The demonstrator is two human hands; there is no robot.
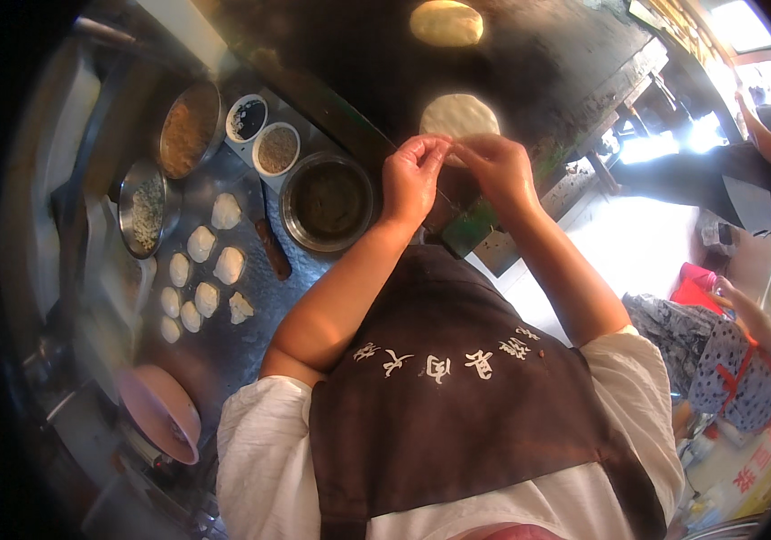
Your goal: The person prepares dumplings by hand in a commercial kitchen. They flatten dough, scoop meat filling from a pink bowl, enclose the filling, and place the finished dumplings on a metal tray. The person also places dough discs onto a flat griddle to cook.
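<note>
My left hand (413,177) and my right hand (499,172) meet at the near rim of a pale, flat dough round (459,116) on a dark griddle (358,61). The fingertips of both hands are pinched together there; whether they grip the dough's edge or only touch it cannot be made out. Farther up on the griddle lies a yellower, browned flatbread (447,23). To the left, several pale dough pieces (229,265) rest on a metal worktop (223,358). A knife with a wooden handle (273,250) lies beside them.
Left of my arms stand a metal basin (326,201), small white bowls of dark (247,118) and speckled (276,149) seasoning, a bowl of brownish filling (186,131), a bowl of chopped food (144,210) and a pink basin (162,415). A person in a spotted top (743,371) is at the right.
</note>
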